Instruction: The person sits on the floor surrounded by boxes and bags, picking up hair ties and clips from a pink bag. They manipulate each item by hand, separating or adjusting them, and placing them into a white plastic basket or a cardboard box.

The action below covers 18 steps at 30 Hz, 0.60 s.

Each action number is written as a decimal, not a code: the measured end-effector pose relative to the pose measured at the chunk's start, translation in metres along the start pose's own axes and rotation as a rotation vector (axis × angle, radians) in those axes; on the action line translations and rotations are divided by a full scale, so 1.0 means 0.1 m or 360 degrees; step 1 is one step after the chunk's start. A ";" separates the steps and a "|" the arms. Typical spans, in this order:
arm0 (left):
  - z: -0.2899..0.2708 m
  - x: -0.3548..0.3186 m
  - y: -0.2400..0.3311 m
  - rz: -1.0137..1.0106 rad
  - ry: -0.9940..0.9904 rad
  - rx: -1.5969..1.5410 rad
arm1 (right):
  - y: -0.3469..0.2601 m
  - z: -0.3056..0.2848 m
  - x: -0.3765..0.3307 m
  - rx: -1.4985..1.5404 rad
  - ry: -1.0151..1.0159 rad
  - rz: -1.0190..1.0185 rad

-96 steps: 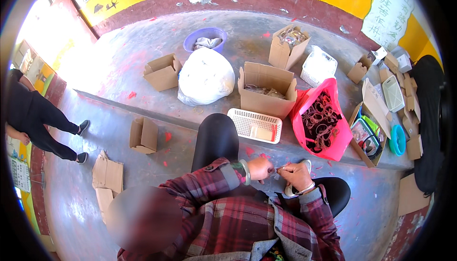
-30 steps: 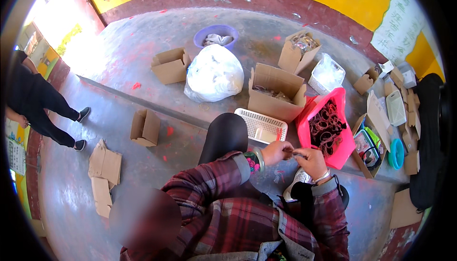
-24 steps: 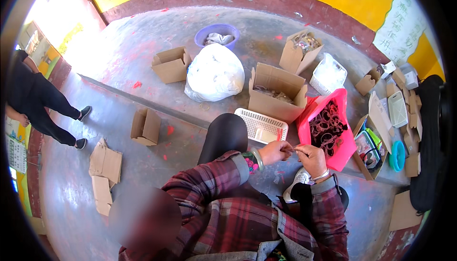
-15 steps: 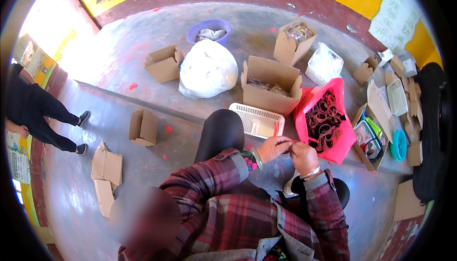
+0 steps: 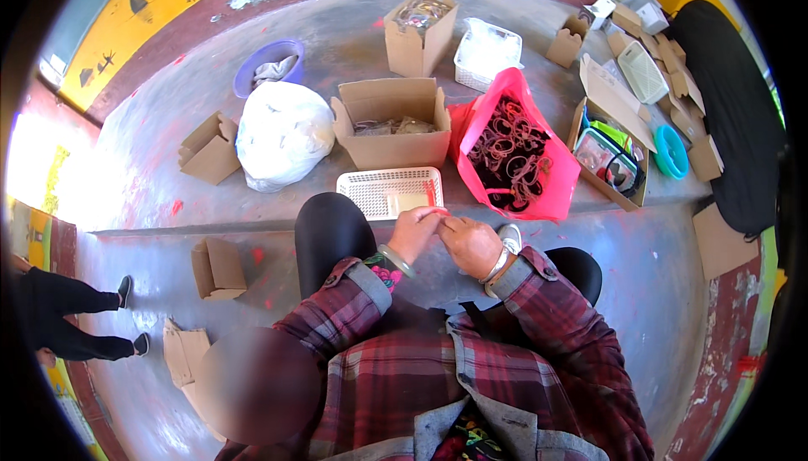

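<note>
Red, thin and small: a band-like piece pinched between the fingertips of both hands, just below the near edge of a white plastic basket. Left hand curled nearly closed, fingertips meeting those of the right hand, likewise curled with thumb and forefinger pressed together on the same piece; exact shape of the piece too small to tell. Both hands touching at the fingertips, held over the lap between two dark-clad knees, plaid sleeves running back toward the lower edge. Green bangle on the left wrist, pale bangles on the right. Just right of the basket, a pink plastic bag lying open and filled with dark and reddish loops. Behind the basket, an open cardboard box with loose contents inside; left of that, a tied white bag, and farther back a blue basin. To the far right, a flat box of colourful items and a teal dish. At the left edge, another person's dark-trousered legs on the lower concrete floor.
</note>
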<state>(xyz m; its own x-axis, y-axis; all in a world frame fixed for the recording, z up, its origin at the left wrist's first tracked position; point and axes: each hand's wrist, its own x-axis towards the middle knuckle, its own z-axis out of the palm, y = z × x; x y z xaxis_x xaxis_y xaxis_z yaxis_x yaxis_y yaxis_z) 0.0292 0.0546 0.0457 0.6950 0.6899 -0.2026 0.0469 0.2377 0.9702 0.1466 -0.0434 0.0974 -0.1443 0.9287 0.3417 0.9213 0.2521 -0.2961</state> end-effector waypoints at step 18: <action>-0.07 0.03 -0.24 -0.0157 -0.0170 0.0255 | 2.50 -0.13 0.06 -0.0271 -0.0109 0.1085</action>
<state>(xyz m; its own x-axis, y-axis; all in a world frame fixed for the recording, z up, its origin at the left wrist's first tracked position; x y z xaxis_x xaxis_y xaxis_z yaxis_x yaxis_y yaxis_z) 0.0253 0.0559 0.0211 0.7528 0.5904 -0.2910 0.2263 0.1830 0.9567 0.3807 0.0212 0.0373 0.4678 0.8810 0.0711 0.8574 -0.4327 -0.2787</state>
